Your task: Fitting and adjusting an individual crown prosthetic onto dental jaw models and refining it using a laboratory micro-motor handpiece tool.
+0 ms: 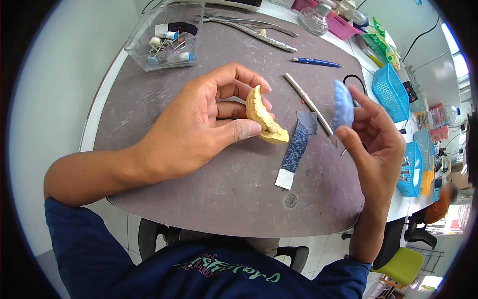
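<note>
My left hand [199, 119] grips a yellow plaster dental cast [263, 118] between thumb and fingers, its row of teeth turned up and to the right. Off to the right, my right hand [376, 132] pinches a blue dental cast [342, 105] with thumb and fingertips, held upright on edge. Both casts are above the desk mat and apart from each other. Between the hands lie a strip of dark blue abrasive paper [296, 147] with a white end and a pale, pen-like stick [308, 103].
A clear plastic box [167, 42] of small tools and burs stands at the far left. Metal pliers [249, 30] and a blue pen [317, 62] lie toward the back. Blue baskets [391, 92] line the right edge, near a glass jar [313, 21] and a pink tray [342, 26].
</note>
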